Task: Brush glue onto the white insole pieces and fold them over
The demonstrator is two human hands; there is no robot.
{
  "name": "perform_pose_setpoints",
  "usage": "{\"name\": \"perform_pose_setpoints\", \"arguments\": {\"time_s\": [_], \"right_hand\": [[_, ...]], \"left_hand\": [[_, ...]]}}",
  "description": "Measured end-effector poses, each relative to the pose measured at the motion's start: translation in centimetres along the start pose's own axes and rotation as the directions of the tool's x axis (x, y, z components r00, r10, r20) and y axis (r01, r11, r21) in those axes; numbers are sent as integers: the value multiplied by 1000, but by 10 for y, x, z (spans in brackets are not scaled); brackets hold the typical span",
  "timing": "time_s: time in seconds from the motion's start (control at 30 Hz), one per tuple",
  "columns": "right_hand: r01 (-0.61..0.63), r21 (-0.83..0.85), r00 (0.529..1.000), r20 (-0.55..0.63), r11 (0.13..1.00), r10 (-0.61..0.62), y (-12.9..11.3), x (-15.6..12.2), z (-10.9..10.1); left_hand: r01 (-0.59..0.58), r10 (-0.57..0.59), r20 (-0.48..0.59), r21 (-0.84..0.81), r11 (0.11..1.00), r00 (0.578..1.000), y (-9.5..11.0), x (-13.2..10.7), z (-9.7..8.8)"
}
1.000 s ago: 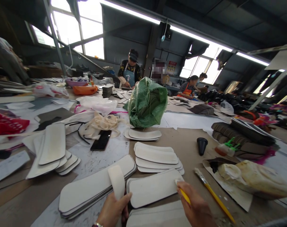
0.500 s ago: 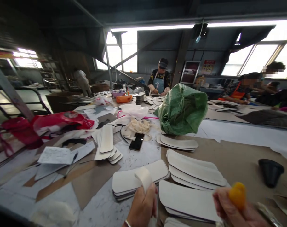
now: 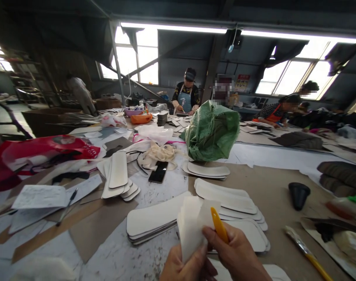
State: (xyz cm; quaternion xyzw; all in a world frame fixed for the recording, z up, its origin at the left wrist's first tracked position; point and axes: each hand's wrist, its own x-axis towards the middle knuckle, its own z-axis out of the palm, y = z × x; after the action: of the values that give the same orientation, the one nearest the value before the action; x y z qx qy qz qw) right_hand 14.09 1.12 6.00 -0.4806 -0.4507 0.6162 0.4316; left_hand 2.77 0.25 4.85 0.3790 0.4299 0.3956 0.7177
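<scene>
At the bottom centre my left hand (image 3: 185, 267) pinches a white flexible piece (image 3: 192, 226), held upright and slightly folded. My right hand (image 3: 239, 255) is closed round a yellow tool (image 3: 219, 225) whose tip rests against the white piece; its thumb also presses on the piece. Just beyond my hands lie stacks of white oblong insole-shaped pieces (image 3: 154, 218) on the table, with more white pieces (image 3: 224, 195) to the right.
A green plastic bag (image 3: 211, 130) stands mid-table, a black phone (image 3: 158, 171) left of it. A brush with a yellow handle (image 3: 308, 253) and a black cone (image 3: 298, 194) lie at right. Red bags (image 3: 45, 148) sit at left. Other people work at the far side.
The view swung left, then partly back. My hands came together: the right hand with the yellow tool moved onto the white piece, which the left hand had been holding up alone.
</scene>
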Motion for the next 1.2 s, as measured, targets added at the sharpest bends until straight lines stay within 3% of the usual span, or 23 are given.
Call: {"name": "perform_pose_setpoints", "arguments": {"time_s": [0.1, 0.2, 0.27, 0.37, 0.47, 0.57, 0.67, 0.77, 0.97, 1.1, 1.2], "right_hand": [[17, -44, 990, -141, 999, -23, -3, -1, -3], [48, -176, 920, -376, 983, -112, -12, -2, -4], [36, -158, 905, -414, 987, -100, -16, -4, -2], [9, 20, 946, -324, 1000, -2, -23, -6, 1], [57, 34, 940, -338, 998, -42, -37, -8, -10], [3, -151, 951, -305, 988, -49, -54, -7, -46], [-195, -396, 973, -190, 897, 128, -57, -1, -87], [-231, -568, 961, -8, 790, 276, -43, 11, -109], [-152, -760, 871, 199, 632, 449, -18, 47, -95], [-123, -853, 803, 215, 508, 556, -13, 73, -84], [-126, -873, 789, 200, 472, 581, -7, 88, -81]], "left_hand": [[-18, 17, -24, -46, 999, 1000, -1, 4, -2], [4, -5, -10, -90, 996, 1000, -5, 8, -4], [16, -12, 41, -98, 995, 999, -9, 10, -5], [16, -7, 106, -78, 997, 994, -11, 12, -5], [-20, 20, 127, -1, 1000, 992, -6, 13, -10], [-31, 31, -4, 96, 995, 1000, -3, 20, -23], [-1, 37, -195, 182, 983, 980, -11, 33, -38], [66, -13, -243, 212, 975, 970, -24, 47, -45], [131, -75, -219, 255, 958, 973, -34, 63, -43], [163, -106, -207, 282, 946, 973, -29, 67, -42], [195, -137, -211, 284, 939, 968, -29, 69, -43]]}}
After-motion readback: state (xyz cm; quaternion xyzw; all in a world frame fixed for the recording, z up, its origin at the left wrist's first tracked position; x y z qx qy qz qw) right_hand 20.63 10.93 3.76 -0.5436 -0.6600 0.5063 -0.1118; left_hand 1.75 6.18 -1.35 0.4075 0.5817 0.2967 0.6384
